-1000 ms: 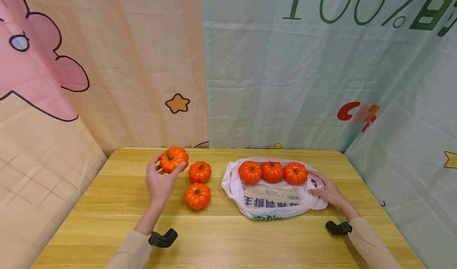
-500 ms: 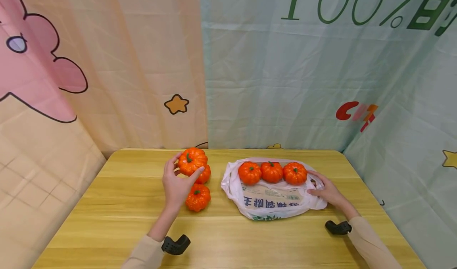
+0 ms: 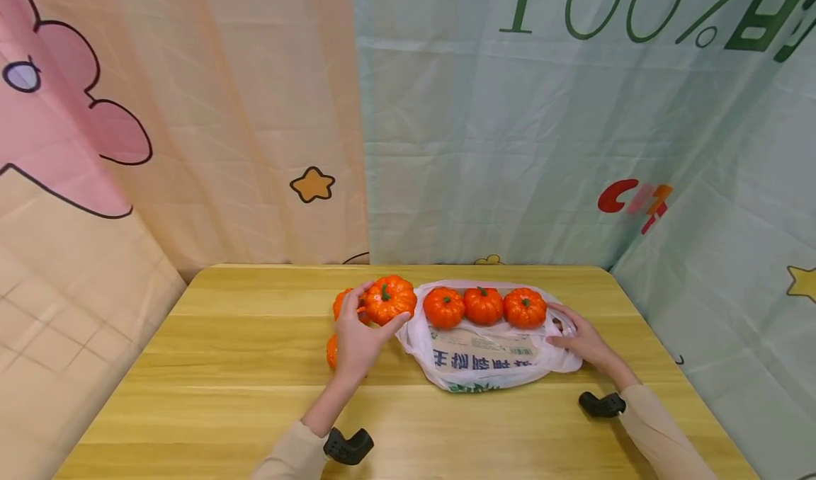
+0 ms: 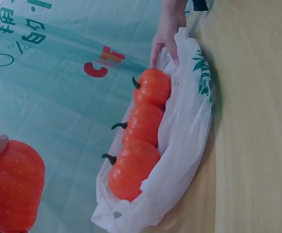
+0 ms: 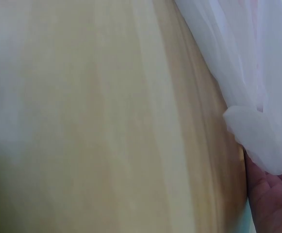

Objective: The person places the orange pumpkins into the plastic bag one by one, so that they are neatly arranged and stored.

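The left hand, just left of centre in the lower half of the head view, grips an orange pumpkin, its thumb on the near right side and its fingers on the left. In the left wrist view this pumpkin sits at the lower left of the frame, apart from the bag.

Two more pumpkins stand behind and to the left of the left hand, which hides part of each.

The right hand, right of centre in the head view, holds the right end of the bag between thumb and fingers. Plastic covers some of those fingers in the right wrist view, so how firm the hold is I cannot fairly tell.

Between the hands lies the bag, white with green print on its near side. Three pumpkins sit side by side along its far edge, stems showing; the rightmost is just beside the right hand's fingers. In front of them is a tan panel with dark blue lettering.

The table is wood-grained. Behind it hangs a printed cloth, with "100%" at the upper right of the frame.
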Demonstrator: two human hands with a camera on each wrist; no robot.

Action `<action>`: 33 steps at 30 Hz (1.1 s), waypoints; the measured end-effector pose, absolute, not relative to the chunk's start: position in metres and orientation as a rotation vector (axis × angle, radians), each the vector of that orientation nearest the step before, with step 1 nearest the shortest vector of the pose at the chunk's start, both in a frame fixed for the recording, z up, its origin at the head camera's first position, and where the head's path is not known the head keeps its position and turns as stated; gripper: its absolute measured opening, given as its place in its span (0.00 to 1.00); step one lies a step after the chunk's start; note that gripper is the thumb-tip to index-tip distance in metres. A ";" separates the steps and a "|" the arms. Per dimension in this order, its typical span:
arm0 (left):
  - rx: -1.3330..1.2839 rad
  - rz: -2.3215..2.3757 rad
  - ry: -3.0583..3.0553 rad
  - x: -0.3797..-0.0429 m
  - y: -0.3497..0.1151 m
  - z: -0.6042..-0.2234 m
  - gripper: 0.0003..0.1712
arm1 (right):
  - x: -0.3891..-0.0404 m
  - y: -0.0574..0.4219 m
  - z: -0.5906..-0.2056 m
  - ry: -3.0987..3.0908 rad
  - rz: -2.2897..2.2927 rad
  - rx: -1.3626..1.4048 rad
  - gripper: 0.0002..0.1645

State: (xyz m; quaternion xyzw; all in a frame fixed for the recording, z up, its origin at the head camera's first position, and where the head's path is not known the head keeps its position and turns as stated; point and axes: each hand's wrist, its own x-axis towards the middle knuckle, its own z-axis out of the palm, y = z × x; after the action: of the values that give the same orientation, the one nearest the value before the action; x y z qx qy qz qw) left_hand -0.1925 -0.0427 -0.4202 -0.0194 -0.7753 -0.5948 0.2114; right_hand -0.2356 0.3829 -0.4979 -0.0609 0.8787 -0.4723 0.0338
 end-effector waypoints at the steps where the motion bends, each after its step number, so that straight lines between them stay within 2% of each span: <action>1: -0.063 -1.653 -2.169 -0.192 -0.039 -0.422 0.44 | -0.235 0.383 -0.498 2.700 -1.457 -0.186 0.45; 22: -0.333 -1.783 -2.323 -0.179 0.036 -0.444 0.43 | -0.235 0.384 -0.497 2.699 -1.473 -0.221 0.44; 33: -0.277 -1.873 -2.354 -0.176 0.069 -0.457 0.42 | -0.234 0.382 -0.495 2.698 -1.469 -0.206 0.44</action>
State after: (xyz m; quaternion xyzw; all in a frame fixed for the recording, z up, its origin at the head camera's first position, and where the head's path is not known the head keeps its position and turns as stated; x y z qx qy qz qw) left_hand -0.1761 0.0694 -0.4570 -0.0917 -0.7778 -0.6189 0.0605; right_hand -0.2338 0.3818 -0.4947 -0.0670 0.8758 -0.4770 0.0315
